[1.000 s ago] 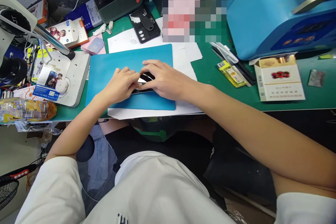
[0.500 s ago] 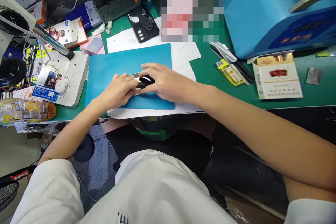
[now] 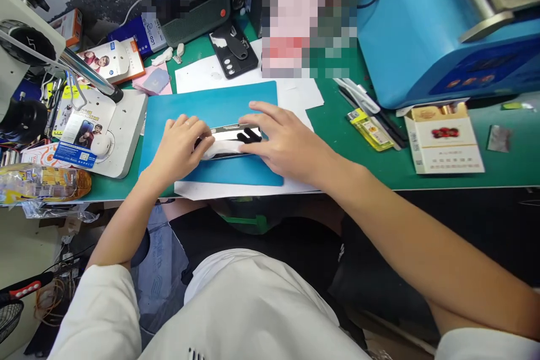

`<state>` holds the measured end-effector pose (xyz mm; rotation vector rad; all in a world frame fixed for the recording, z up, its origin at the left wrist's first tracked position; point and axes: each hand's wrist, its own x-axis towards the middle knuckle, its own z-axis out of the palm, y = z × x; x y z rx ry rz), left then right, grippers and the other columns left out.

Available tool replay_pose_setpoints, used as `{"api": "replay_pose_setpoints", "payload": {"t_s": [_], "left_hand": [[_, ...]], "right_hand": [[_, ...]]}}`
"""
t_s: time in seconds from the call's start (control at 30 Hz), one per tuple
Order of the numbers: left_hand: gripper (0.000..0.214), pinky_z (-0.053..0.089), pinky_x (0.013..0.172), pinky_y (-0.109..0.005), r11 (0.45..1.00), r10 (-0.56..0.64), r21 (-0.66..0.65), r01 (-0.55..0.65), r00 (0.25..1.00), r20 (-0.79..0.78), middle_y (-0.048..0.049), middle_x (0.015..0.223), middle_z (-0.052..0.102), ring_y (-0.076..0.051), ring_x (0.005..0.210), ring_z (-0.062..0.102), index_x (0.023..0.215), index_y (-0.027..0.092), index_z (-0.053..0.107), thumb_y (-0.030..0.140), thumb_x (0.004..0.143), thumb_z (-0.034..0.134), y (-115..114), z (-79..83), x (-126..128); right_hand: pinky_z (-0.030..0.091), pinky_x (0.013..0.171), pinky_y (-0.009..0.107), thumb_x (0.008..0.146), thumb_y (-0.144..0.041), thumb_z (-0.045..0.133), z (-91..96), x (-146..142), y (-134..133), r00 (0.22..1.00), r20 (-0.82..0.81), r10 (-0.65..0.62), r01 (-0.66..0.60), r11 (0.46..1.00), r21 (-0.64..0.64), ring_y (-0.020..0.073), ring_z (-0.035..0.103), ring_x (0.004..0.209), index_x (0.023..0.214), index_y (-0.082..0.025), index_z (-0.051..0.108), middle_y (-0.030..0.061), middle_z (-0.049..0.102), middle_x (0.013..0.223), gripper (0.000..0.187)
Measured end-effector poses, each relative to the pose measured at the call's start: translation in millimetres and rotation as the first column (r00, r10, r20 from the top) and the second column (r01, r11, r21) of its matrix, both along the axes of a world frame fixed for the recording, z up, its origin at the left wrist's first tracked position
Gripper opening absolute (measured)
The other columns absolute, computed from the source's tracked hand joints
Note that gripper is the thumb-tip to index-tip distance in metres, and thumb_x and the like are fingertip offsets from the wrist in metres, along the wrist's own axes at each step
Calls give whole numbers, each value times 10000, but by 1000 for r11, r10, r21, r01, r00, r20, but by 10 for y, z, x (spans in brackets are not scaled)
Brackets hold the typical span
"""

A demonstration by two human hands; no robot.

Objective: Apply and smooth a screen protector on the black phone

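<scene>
A flat glossy phone lies lengthwise between my hands on a blue mat. Its dark face mirrors light and fingers. Along its near side runs a soft-looking white strip, perhaps tissue; I cannot tell exactly. My left hand is closed at the phone's left end, fingers curled and thumb close to the white strip. At the right end my right hand spans the phone, index finger at the far edge and thumb at the near edge. Each palm hides its end of the phone.
A white stand base and a drink bottle stand left. Behind the mat lies a black phone case. Right are a yellow packet, a cigarette box and a large blue machine.
My hands have moved apart, the left to the left and the right to the right. More of the phone and the white strip now show. The view has shifted slightly.
</scene>
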<state>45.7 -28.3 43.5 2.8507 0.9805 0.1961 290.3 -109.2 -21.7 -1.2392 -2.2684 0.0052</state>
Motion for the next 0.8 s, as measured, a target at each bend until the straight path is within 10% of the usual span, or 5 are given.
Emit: {"api": "replay_pose_setpoints", "payload": {"t_s": [0.27,0.4,0.8], "left_hand": [[343,408,793,-376,993,-3,115,-20,980,197,-99,1105,708,-261,962,583,1225,178,656,433,995,671,-370,-335,-211],[120,383,741,-361,987,-69,156,36,976,207,-60,1024,727,-221,890,583,1072,216,719,290,1025,636,-415,-456,-140],[133,450,822,-374,944,-118,329,22,954,274,-50,1049,762,-217,968,657,984,213,667,211,1052,553,-26,82,-70]], "right_hand": [[550,873,410,983,-210,634,60,-194,-229,993,-48,-105,108,991,82,292,625,1081,1200,-97,710,163,717,1160,256],[494,737,360,989,-160,614,26,-359,-163,993,-36,-110,113,990,84,251,621,930,1012,-140,753,116,737,993,143],[492,838,388,1022,-127,519,474,-376,278,988,-143,-51,83,970,229,230,647,995,991,-197,741,86,750,1020,235]]}}
